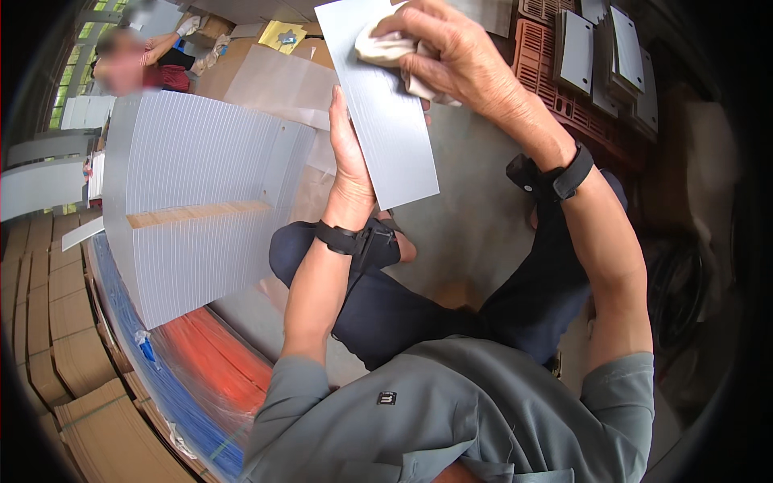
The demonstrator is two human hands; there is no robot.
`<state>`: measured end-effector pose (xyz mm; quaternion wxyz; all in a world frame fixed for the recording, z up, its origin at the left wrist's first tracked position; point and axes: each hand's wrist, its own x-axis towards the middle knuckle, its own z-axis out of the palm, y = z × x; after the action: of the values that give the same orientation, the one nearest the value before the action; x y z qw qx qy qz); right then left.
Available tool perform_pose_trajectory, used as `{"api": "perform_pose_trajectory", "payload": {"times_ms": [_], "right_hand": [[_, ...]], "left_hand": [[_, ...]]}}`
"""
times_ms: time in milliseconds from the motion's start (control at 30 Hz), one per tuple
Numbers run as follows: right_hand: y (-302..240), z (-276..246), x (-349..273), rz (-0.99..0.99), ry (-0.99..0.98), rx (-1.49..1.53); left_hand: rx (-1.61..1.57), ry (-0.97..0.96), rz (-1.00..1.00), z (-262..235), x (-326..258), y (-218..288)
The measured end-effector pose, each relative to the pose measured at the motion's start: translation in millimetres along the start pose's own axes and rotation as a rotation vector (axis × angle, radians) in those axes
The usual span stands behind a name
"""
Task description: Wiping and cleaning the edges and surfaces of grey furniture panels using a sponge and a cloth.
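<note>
A long, light grey panel [394, 149] with faint grain lines stands tilted in front of me. My left hand [351, 161] grips it, palm along its left edge, with fingertips just showing past the right edge. Bunched in my right hand [467, 60] is a white cloth [382, 50], pressed against the upper part of the panel's face. Part of the cloth hangs below my right fingers, over the panel's right edge. Left of my left hand rises a large stack of grey boards [209, 161], edges toward me, with a tan strip [197, 213] across it.
Brown-red plastic pallets [533, 60] at the far right carry several pale boards [575, 52]. Cardboard stacks [72, 318], blue wrapped material [133, 318] and orange sheeting [217, 354] lie at the left. A yellow sheet [282, 36] lies far off. Another person [133, 68] works at the far left.
</note>
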<state>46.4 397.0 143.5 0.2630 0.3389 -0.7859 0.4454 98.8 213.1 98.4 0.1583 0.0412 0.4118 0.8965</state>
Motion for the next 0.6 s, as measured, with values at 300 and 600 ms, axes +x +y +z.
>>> {"api": "perform_pose_trajectory", "payload": {"times_ms": [300, 600], "right_hand": [[-35.1, 30.7, -85.7, 0.243, -1.272, 0.362], [7.1, -8.6, -79.8, 0.459, -0.898, 0.103]], "left_hand": [[-0.135, 0.205, 0.145, -43.8, 1.4, 15.7], [0.146, 0.561, 0.101, -55.5, -0.4, 30.2]]}}
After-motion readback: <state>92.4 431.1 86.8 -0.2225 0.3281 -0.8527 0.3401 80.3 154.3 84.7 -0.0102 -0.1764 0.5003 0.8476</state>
